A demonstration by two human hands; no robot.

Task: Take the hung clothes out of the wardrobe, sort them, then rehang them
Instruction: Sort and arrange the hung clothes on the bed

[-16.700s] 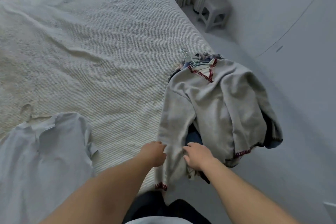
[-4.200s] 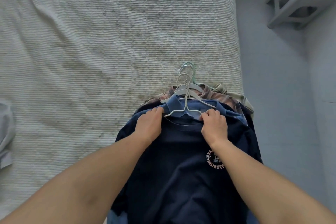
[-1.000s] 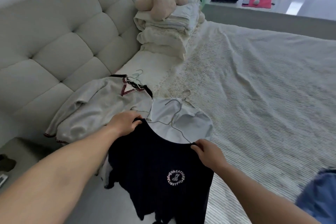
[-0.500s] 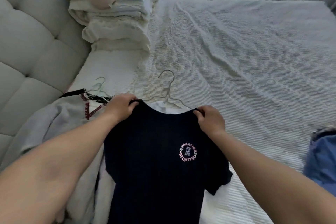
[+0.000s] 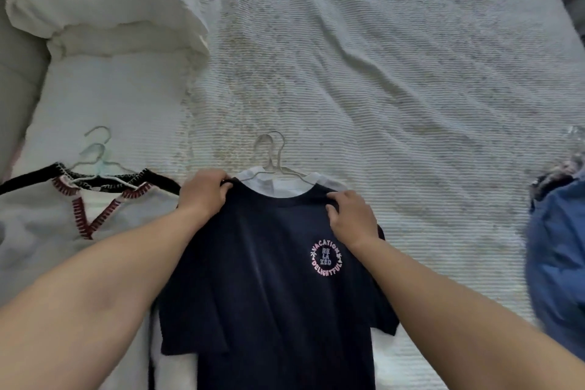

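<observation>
Left hand (image 5: 202, 193) and right hand (image 5: 351, 218) pinch the soft navy cotton T-shirt (image 5: 269, 294) at its shoulders, fingers clamped, over a white shirt on a wire hanger (image 5: 272, 155), on the ribbed bedspread (image 5: 395, 73) beside a grey red-stitched sweater (image 5: 47, 225).

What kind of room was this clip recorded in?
Most likely a bedroom: a wide bed with a ribbed white cover, folded bedding stacked by its head, and hangered clothes such as a navy T-shirt laid out.

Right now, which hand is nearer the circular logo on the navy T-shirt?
Right. The right hand grips the shoulder just above the logo; the left hand grips the opposite shoulder of the navy T-shirt.
</observation>
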